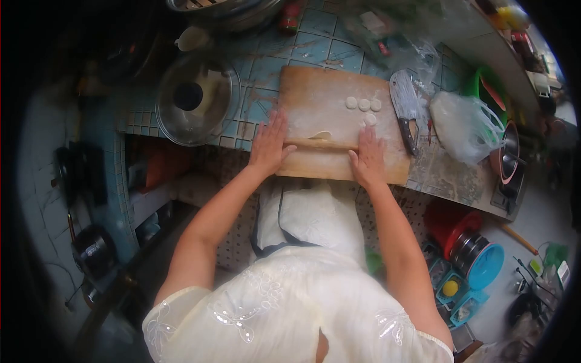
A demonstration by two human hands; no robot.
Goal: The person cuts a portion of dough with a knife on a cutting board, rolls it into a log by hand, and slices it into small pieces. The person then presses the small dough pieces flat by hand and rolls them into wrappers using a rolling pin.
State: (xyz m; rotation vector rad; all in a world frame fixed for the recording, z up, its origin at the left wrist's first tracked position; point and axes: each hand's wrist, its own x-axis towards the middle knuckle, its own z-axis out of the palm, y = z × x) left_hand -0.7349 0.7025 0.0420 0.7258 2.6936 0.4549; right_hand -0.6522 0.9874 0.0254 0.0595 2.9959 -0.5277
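My left hand (270, 144) lies with stretched fingers over the left end of a wooden rolling pin (327, 144). Over the pin's right end is my right hand (368, 156), its fingers also extended and not wrapped round. Just behind the middle of the pin shows the pale edge of a thin piece of dough (321, 135); the rest is hidden. All this is on a floured wooden board (311, 91). Several small round dough pieces (364, 104) sit on the board beyond my right hand. A cleaver (404, 103) with a dark handle rests along the board's right edge.
Left of the board, a glass lid (200, 118) with a black knob lies on the blue tiled counter (318, 23). A plastic bag (463, 124) and a green basin (484, 88) stand at the right. Below are a red bucket (445, 221) and blue baskets (469, 308).
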